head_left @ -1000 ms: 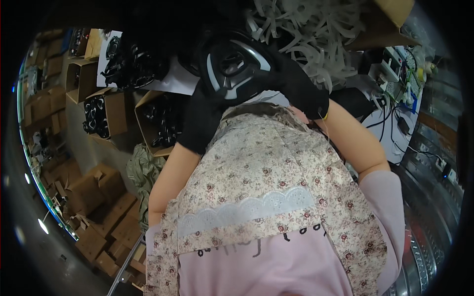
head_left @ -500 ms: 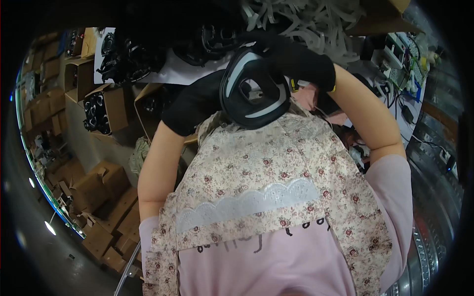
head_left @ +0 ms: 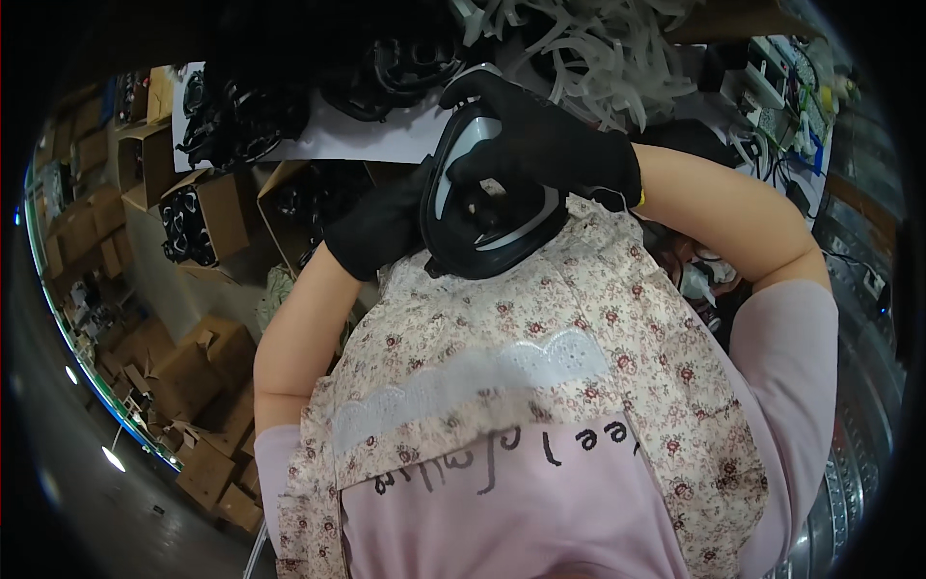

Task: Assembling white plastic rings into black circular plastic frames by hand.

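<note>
Close in front of my apron I hold a black, rounded ring-shaped frame [head_left: 453, 259] with a pale grey inner rim [head_left: 529, 228]. It looks like the body of a face mask and stands tilted. My left hand [head_left: 378, 226], in a black glove, is closed on the frame's left side, its fingertips hidden behind it. From the upper right my gloved right hand [head_left: 548, 143] reaches over the frame, one finger at its top edge and others bent into the opening against the grey rim. The hand covers much of the opening.
Black moulded parts [head_left: 246, 121] lie piled on the white table [head_left: 333, 145]. Translucent curved strips [head_left: 617, 72] are heaped at the back. Open cartons [head_left: 220, 214] of black parts stand at left, with more cardboard boxes [head_left: 198, 362] below. Cables and devices [head_left: 772, 87] crowd the right end.
My right hand has shifted from the frame's upper right edge inward, and its fingers now reach into the opening. The frame has come slightly lower and to the left, still held by my left hand.
</note>
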Available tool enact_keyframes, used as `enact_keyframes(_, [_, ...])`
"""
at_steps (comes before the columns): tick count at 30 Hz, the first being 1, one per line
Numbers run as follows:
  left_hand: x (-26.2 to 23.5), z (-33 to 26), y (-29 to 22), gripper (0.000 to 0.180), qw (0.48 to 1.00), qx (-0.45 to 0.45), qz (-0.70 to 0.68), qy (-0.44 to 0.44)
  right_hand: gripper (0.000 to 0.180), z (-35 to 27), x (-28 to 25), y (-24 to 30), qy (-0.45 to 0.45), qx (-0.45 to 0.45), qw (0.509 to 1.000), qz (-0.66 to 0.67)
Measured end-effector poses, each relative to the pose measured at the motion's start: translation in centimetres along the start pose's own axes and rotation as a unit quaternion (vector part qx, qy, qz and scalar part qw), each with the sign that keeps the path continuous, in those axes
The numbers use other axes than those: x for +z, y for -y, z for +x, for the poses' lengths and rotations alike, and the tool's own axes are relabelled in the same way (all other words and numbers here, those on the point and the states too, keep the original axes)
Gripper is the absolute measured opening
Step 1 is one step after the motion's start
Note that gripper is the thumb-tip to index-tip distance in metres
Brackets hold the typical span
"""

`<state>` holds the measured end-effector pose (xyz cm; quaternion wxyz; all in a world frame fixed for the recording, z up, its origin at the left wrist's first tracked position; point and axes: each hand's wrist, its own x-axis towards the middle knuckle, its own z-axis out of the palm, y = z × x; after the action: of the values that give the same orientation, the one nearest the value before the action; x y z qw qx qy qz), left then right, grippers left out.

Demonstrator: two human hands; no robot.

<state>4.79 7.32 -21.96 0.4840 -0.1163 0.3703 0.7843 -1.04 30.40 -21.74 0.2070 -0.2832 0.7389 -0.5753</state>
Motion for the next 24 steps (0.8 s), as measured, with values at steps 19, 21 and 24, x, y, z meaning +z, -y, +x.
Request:
enact_keyframes(19, [-1.7, 1.6, -0.5, 0.058, 0.987, 0.108, 0.063, -0.098, 0.051, -0.7, -3.8, -2.1, 0.024, 0.083, 0.953, 0.291])
enact_keyframes(21, [-2.5, 1.1, -0.3, 0.059, 0.99, 0.109, 0.004, -0.091, 0.047, -0.4, -3.6, -1.4, 0.021, 0.152, 0.898, 0.412])
enact_keyframes(24, [-3.4, 0.5, 0.2, 0.059, 0.988, 0.114, -0.071, -0.079, 0.048, 0.5, -3.2, 0.6, 0.041, 0.221, 0.889, 0.4])
